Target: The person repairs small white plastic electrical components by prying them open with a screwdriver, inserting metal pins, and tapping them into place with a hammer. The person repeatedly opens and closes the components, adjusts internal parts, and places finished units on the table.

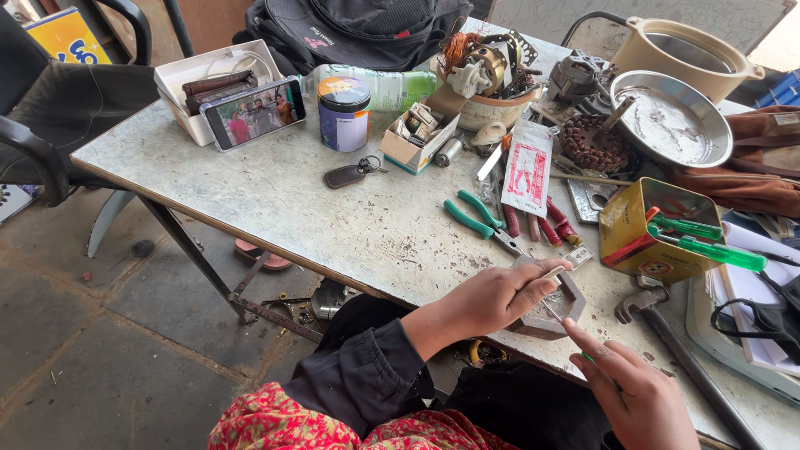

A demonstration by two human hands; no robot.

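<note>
While my left hand (500,296) pins the grey metal block (546,310) to the worktop (333,217), my right hand (633,387) pinches a thin screwdriver (557,317), its shaft angled up-left into the block.

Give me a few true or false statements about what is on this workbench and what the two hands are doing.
1. The left hand rests on a grey metal block at the table's near edge. True.
2. The right hand holds a hammer. False: it holds a thin tool with a green handle; the hammer lies untouched on the table.
3. A phone with a lit screen leans against a white box. True.
4. The green-handled pliers are in the yellow tin. False: they lie on the table; the tin holds green screwdrivers.
</note>
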